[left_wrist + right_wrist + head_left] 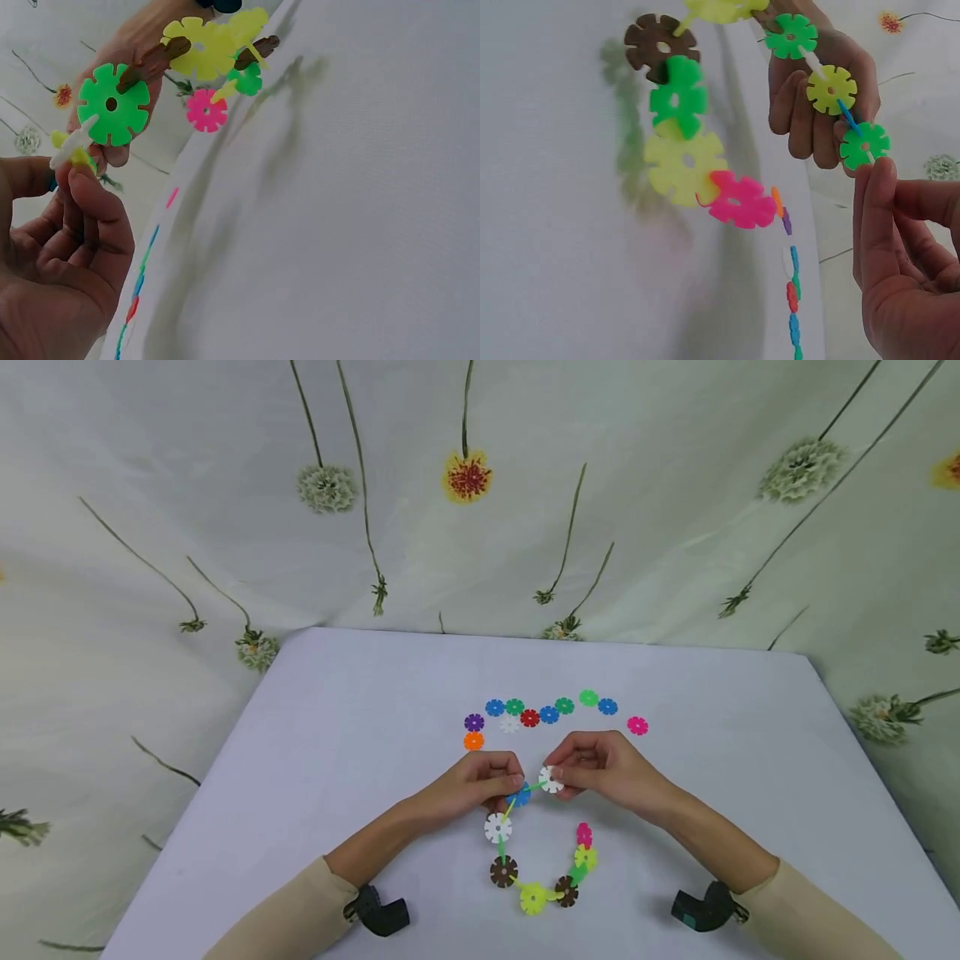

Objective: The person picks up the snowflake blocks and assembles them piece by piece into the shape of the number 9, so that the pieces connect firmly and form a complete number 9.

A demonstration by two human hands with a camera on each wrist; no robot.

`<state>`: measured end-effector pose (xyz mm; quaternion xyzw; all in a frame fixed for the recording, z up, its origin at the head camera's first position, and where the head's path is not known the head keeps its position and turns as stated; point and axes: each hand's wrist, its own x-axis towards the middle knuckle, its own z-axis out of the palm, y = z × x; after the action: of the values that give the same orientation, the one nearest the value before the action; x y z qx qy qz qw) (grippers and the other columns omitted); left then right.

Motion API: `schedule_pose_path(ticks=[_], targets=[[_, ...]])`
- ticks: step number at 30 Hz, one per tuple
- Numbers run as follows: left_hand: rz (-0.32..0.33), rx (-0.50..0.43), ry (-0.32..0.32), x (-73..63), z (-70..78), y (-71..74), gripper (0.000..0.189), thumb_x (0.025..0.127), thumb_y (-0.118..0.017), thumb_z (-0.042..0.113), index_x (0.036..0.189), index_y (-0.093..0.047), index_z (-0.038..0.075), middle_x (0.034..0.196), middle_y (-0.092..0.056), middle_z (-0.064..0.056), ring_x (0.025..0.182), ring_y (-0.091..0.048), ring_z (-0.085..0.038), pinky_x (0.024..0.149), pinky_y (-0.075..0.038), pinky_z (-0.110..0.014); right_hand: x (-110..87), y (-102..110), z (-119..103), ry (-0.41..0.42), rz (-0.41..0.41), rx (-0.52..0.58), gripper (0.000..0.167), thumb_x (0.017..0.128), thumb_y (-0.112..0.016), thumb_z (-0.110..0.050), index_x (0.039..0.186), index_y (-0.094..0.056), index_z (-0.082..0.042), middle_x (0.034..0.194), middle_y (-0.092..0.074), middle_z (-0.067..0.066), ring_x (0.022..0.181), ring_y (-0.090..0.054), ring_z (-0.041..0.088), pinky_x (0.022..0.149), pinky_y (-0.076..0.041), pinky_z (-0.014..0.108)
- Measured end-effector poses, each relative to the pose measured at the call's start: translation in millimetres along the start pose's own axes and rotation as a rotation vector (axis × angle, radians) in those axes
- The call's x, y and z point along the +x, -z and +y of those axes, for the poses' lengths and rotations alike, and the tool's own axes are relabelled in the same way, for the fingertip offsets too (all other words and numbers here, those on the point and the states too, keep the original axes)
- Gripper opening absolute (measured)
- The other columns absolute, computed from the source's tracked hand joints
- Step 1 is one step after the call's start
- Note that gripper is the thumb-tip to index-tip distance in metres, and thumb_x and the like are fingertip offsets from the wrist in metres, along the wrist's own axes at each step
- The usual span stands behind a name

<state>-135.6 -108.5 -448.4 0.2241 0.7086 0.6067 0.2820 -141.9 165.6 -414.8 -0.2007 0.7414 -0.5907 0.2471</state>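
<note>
Between both hands hangs a curved chain of notched plastic snowflake discs, joined at their slots. My left hand (476,783) pinches a blue disc (519,796) near one end. My right hand (611,772) pinches the white disc (551,780) at that end; a green disc seen nearly edge-on links the two. From there the chain curves down through another white disc (498,828), a brown disc (504,872) and a yellow disc (533,898). It curves up again to a pink disc (742,200) at its free end. In the right wrist view, the fingers partly hide the white disc.
Behind the hands, loose discs lie in an uneven row on the white table (360,693), among them an orange disc (473,741), a red disc (529,718) and a pink disc (637,726). A flower-printed cloth (660,510) hangs beyond the table's far edge.
</note>
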Motion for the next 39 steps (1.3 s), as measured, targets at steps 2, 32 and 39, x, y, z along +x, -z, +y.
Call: schedule_pose_path(ticks=[2, 32, 39], targets=[[0.007, 0.009, -0.030, 1.4, 2.3, -0.7, 0.020, 0.110, -0.058, 0.019, 0.110, -0.061, -0.001, 0.082, -0.056, -0.004, 0.072, -0.055, -0.012, 0.069, -0.051, -0.019, -2.1, 3.8, -4.1, 0.013, -0.028, 0.008, 0.022, 0.103, -0.069, -0.011, 0.122, -0.070, 0.001, 0.107, -0.076, 0.025, 0.091, -0.080, 0.038, 0.086, -0.067, 0.033], [0.089, 0.016, -0.046, -3.2, 1.2, -4.9, 0.020, 0.107, -0.064, 0.018, 0.111, -0.072, 0.000, 0.088, -0.064, 0.004, 0.080, -0.060, -0.009, 0.078, -0.053, -0.017, 77.3, 32.9, 18.1, 0.063, 0.136, -0.557, 0.025, 0.097, -0.078, -0.020, 0.118, -0.073, -0.006, 0.103, -0.071, 0.008, 0.089, -0.066, 0.020, 0.080, -0.056, 0.029], [0.078, -0.009, -0.026, -3.5, 0.6, -3.3, 0.021, 0.107, -0.064, 0.018, 0.113, -0.071, -0.001, 0.089, -0.065, 0.005, 0.080, -0.061, -0.009, 0.079, -0.054, -0.018, 99.7, 31.8, 17.0, 0.072, 0.117, -0.804, 0.035, 0.094, -0.081, -0.027, 0.122, -0.073, -0.008, 0.111, -0.069, 0.009, 0.101, -0.062, 0.023, 0.092, -0.056, 0.040]])
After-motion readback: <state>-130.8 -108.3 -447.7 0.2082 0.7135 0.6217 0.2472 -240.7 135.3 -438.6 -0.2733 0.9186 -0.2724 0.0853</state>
